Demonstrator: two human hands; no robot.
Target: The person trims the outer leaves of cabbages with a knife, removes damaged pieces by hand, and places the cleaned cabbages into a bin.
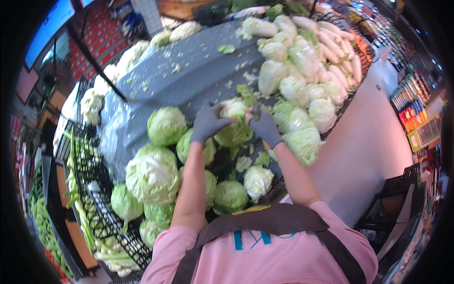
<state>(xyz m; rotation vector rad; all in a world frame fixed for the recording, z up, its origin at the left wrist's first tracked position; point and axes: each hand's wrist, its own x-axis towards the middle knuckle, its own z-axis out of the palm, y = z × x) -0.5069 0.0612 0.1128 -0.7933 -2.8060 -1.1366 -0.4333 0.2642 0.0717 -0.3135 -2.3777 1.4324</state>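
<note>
A green cabbage [234,132] with a pale top lies between my two hands over the display. My left hand [212,122], in a grey glove with bare fingertips, grips its left side, the thumb across the front. From the right, my right hand [263,125], in a matching glove, has its thumb and fingers at the cabbage's edge; part of the grip is hidden. A loose green leaf [244,93] shows just beyond. Next to my left forearm sit a large pale cabbage [153,175] and a green cabbage [166,126]. A trimmed pale head [258,181] lies near my right forearm.
Napa cabbages [305,56] and white radishes [331,44] are piled at the right. Cauliflowers [91,104] line the far left edge. Grey plastic sheeting [191,71] with leaf scraps covers the stand. A black mesh barrier [106,213] and a thin dark pole [95,64] stand left.
</note>
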